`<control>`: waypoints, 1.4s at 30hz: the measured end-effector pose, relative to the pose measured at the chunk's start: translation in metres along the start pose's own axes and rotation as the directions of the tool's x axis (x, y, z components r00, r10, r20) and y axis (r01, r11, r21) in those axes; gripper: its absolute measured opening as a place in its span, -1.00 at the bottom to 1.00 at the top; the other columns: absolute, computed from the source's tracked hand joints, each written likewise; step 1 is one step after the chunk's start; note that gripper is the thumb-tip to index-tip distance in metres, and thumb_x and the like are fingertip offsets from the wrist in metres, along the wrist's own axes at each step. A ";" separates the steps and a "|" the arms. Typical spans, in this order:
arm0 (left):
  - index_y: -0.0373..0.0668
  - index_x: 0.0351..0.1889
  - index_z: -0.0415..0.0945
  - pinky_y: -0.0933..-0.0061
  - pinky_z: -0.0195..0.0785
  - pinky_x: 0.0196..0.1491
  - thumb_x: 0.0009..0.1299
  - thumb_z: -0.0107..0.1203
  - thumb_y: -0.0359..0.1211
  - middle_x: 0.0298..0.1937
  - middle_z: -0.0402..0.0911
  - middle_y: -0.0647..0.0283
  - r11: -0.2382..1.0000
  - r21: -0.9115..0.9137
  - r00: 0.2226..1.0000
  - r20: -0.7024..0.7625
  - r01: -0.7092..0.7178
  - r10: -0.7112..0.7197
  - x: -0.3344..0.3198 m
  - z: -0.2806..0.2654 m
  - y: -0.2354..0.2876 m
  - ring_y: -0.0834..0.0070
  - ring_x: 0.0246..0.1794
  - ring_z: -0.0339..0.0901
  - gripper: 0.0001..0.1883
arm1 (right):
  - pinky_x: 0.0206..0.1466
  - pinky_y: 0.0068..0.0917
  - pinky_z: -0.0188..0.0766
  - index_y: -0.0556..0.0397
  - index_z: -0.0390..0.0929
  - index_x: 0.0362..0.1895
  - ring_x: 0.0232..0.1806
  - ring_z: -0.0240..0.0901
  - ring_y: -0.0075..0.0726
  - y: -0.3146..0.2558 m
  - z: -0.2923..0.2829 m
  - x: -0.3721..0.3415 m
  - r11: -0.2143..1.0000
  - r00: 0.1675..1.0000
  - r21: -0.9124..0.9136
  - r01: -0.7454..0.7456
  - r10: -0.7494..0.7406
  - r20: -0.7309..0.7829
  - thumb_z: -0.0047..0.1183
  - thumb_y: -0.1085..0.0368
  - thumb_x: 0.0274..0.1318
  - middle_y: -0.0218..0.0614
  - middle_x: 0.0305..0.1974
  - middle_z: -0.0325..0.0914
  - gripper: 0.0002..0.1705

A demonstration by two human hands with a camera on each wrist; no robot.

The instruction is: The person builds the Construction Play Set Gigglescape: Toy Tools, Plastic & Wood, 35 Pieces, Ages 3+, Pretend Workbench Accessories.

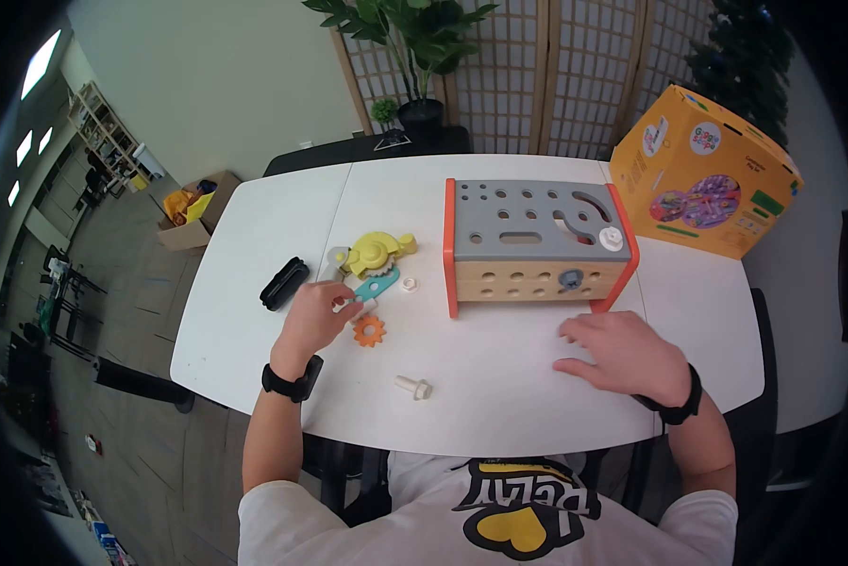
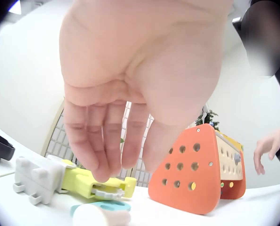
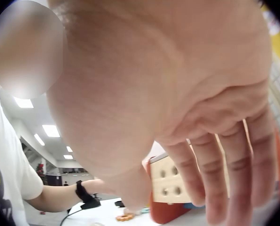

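My left hand (image 1: pixel 315 316) hangs over the loose toy parts with its fingers loosely bent. In the left wrist view that hand (image 2: pixel 130 84) holds nothing. Close to its fingertips lie a white piece (image 1: pixel 363 308), a teal strip (image 1: pixel 377 285) and an orange gear (image 1: pixel 369 330). Behind them is a yellow-green toy tool (image 1: pixel 375 253) with a grey part. A gray-topped wooden toolbox (image 1: pixel 520 269) with red ends stands upright at the centre right. In front of its right end, my right hand (image 1: pixel 627 356) is empty, palm down, fingers spread and slightly bent.
A cream bolt (image 1: pixel 414 387) lies near the front edge of the white table (image 1: pixel 499 415), and a small white nut (image 1: pixel 409 284) beside the teal strip. A black case (image 1: pixel 284 284) sits on the left. At the back right stands a large yellow box (image 1: pixel 702 179).
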State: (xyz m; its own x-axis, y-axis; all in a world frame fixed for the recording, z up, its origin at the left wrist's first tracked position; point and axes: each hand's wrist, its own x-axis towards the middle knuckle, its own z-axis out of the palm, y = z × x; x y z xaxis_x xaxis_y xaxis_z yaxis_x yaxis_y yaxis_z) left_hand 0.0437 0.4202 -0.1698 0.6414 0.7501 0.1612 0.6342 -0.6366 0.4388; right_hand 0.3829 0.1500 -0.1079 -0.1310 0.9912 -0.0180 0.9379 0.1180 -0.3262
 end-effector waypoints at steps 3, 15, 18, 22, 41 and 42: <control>-0.33 -0.23 0.74 0.35 0.55 -0.23 0.26 0.44 -0.36 -0.32 0.74 0.04 0.998 0.044 0.999 -0.005 0.044 -0.044 -0.010 0.005 -0.007 0.29 -0.34 0.70 -0.76 | -0.10 -0.14 0.56 0.10 0.58 -0.10 -0.18 0.63 0.00 -0.033 0.028 0.043 0.971 0.968 -0.015 0.239 -0.240 -0.074 0.16 0.07 0.32 -0.17 -0.31 0.60 -0.66; -0.35 -0.19 0.71 0.39 0.60 -0.17 0.24 0.40 -0.44 -0.27 0.70 0.07 0.980 -0.167 0.987 -0.103 0.104 -0.122 -0.025 0.006 -0.015 0.31 -0.33 0.72 -0.78 | 0.04 -0.27 0.56 0.05 0.59 0.01 0.08 0.54 -0.16 -0.105 0.143 0.189 0.882 0.886 -0.126 0.454 -0.462 -0.044 0.14 0.26 0.27 -0.16 -0.02 0.54 -0.73; -0.34 -0.16 0.69 0.48 0.62 -0.16 0.24 0.39 -0.51 -0.24 0.65 0.17 0.965 -0.260 0.982 -0.166 0.042 -0.088 -0.032 -0.006 -0.008 0.43 -0.31 0.70 -0.79 | 0.08 -0.28 0.55 0.10 0.58 0.09 0.14 0.49 -0.13 -0.104 0.153 0.198 0.907 0.910 -0.082 0.412 -0.414 -0.013 0.22 0.31 0.21 -0.17 0.03 0.50 -0.64; -0.32 -0.15 0.69 0.54 0.61 -0.15 0.25 0.39 -0.54 -0.21 0.64 0.24 0.918 -0.396 0.964 -0.243 -0.002 -0.103 -0.041 -0.023 0.008 0.52 -0.25 0.66 -0.79 | 0.13 -0.23 0.53 0.17 0.57 0.07 0.14 0.47 -0.03 -0.087 0.155 0.197 0.927 0.928 0.040 0.372 -0.371 -0.030 0.12 0.45 0.22 -0.10 0.04 0.51 -0.68; -0.38 -0.13 0.67 0.54 0.57 -0.21 0.18 0.45 -0.60 -0.13 0.66 0.15 0.800 -0.498 0.901 -0.417 -0.336 0.119 -0.061 -0.050 0.087 0.48 -0.25 0.64 -0.71 | 0.34 -0.38 0.43 0.12 0.27 0.19 0.23 0.51 -0.32 -0.087 0.083 0.137 -0.088 0.952 0.950 0.300 -0.038 -0.305 -0.05 0.29 0.54 -0.06 0.17 0.52 -0.71; -0.37 -0.13 0.66 0.54 0.56 -0.19 0.17 0.45 -0.60 -0.12 0.66 0.16 0.798 -0.508 0.912 -0.393 -0.324 0.120 -0.062 -0.050 0.089 0.49 -0.23 0.64 -0.70 | 0.34 -0.39 0.42 0.11 0.27 0.19 0.23 0.51 -0.33 -0.086 0.084 0.135 -0.105 0.952 0.948 0.302 -0.025 -0.306 -0.05 0.30 0.54 -0.06 0.17 0.53 -0.71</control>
State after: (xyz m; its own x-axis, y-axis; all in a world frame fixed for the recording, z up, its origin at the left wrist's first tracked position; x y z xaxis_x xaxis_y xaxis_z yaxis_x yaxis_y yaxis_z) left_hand 0.0384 0.3262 -0.0966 0.4916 0.6778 0.5468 0.0789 -0.6599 0.7472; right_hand 0.2573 0.2688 -0.1614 -0.0499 0.9587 0.2798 -0.4426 0.2299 -0.8668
